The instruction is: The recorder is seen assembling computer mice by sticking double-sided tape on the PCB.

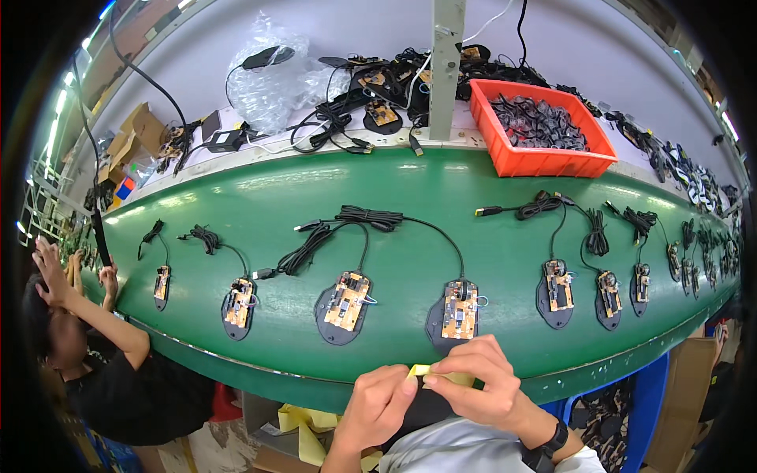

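Note:
A small folded strip of yellow tape or paper point(422, 370) is pinched between my two hands, just over the near edge of the green belt. My left hand point(375, 404) grips its left end with thumb and finger. At the other end my right hand point(482, 385) is closed on the strip too. Just beyond my fingers lies an opened computer mouse point(459, 311), its brown circuit board on a black base. Another opened mouse point(345, 306) is to its left. Their black cables point(369, 218) lie bundled behind them.
More opened mice point(557, 296) line the green belt point(410, 185) on both sides. An orange-red bin point(544, 162) of small dark parts stands on the back ledge, near a metal post point(445, 71). At left is a co-worker point(118, 370). Yellow strips point(303, 430) hang over a box below.

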`<state>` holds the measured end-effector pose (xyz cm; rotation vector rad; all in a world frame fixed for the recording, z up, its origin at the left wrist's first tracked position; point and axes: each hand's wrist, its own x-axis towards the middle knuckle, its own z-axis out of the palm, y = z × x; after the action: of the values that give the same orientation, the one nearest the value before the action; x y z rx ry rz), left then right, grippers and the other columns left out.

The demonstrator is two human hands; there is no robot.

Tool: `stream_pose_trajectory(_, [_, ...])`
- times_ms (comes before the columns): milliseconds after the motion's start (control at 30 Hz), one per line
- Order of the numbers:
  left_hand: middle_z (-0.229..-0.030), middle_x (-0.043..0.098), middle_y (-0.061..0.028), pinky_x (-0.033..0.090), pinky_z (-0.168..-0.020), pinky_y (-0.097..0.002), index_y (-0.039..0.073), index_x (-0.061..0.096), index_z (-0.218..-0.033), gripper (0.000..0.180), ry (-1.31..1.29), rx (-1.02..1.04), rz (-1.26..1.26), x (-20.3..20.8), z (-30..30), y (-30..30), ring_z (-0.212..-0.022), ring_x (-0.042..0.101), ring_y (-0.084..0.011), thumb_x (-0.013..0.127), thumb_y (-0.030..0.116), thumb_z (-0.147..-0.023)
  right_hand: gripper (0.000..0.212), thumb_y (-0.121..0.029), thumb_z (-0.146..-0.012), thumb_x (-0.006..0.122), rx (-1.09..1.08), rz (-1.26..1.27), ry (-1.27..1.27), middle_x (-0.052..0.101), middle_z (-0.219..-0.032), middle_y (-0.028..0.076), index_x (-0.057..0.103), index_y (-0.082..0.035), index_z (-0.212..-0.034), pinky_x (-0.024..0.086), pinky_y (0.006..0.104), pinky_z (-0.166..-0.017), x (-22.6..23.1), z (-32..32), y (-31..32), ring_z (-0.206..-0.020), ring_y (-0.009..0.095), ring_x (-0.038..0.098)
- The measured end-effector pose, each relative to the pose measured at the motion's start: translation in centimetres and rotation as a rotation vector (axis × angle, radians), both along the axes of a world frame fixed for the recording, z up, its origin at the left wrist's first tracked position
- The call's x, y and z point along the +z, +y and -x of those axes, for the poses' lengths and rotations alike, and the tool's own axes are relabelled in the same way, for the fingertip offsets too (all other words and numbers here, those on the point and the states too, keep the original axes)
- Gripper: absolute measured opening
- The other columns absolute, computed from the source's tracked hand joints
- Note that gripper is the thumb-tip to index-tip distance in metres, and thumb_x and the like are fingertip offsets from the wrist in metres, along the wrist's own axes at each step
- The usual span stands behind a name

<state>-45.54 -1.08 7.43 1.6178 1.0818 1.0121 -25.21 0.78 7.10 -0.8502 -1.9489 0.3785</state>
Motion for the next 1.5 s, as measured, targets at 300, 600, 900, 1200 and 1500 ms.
stream_pose_trajectory(300, [-0.072, 0.054, -0.0155, 0.043, -0.058, -0.0383, -0.006, 0.059, -0.084, 0.023, 0.038, 0.048, 0.149, 0.0, 1.3, -0.9, -0.06, 0.053, -0.0283, 0.062, 0.008, -0.103, 0.027, 0.002, -0.071, 0.083, 0.076, -0.171, -0.168, 0.075, -0.101, 0.005, 0.081, -0.006, -0.097, 0.051, 0.0357, -0.072, 0.7, -1.4, 0.5, -0.088, 0.023, 0.069])
stream_pose_trajectory(600, [-0.069, 0.049, -0.0146, 0.041, -0.059, -0.0399, -0.004, 0.058, -0.085, 0.023, 0.089, 0.008, 0.169, -0.5, 1.1, -0.2, -0.06, 0.05, -0.0299, 0.061, 0.008, -0.104, 0.016, 0.005, -0.088, 0.077, 0.038, 0.486, 0.53, 0.076, -0.102, 0.008, 0.076, -0.001, -0.103, 0.056, 0.034, -0.074, -0.1, -1.5, -0.6, -0.086, 0.02, 0.071])
stream_pose_trajectory(900, [-0.114, 0.067, -0.0157, 0.054, -0.086, -0.0459, -0.001, 0.062, -0.089, 0.012, 0.267, -0.167, -0.324, -0.3, -2.6, -0.4, -0.107, 0.066, -0.037, 0.07, 0.008, -0.091, 0.01, 0.001, -0.096, 0.075, -0.133, 0.8, 0.464, 0.075, -0.094, 0.01, 0.073, 0.005, -0.105, 0.058, 0.0273, -0.07, -1.1, -4.9, 2.7, -0.082, 0.014, 0.071])
stream_pose_trajectory(1200, [-0.134, 0.067, -0.0178, 0.048, -0.091, -0.0462, 0.002, 0.061, -0.086, 0.019, 0.6, -0.166, -0.498, -1.8, -5.2, 0.6, -0.12, 0.064, -0.0309, 0.073, 0.016, -0.09, 0.01, 0.0, -0.092, 0.077, -0.13, 0.743, 0.052, 0.075, -0.094, 0.011, 0.075, 0.002, -0.101, 0.056, 0.0298, -0.063, -0.5, -6.1, 4.0, -0.073, 0.018, 0.071])
stream_pose_trajectory(1500, [-0.138, 0.065, -0.0185, 0.048, -0.089, -0.044, 0.001, 0.06, -0.082, 0.022, 0.631, -0.144, -0.512, -1.8, -6.1, 1.1, -0.112, 0.065, -0.0295, 0.073, 0.017, -0.088, 0.011, 0.0, -0.091, 0.077, -0.105, 0.693, -0.021, 0.075, -0.093, 0.012, 0.074, 0.002, -0.102, 0.056, 0.0316, -0.064, -0.2, -6.3, 4.2, -0.073, 0.02, 0.07])
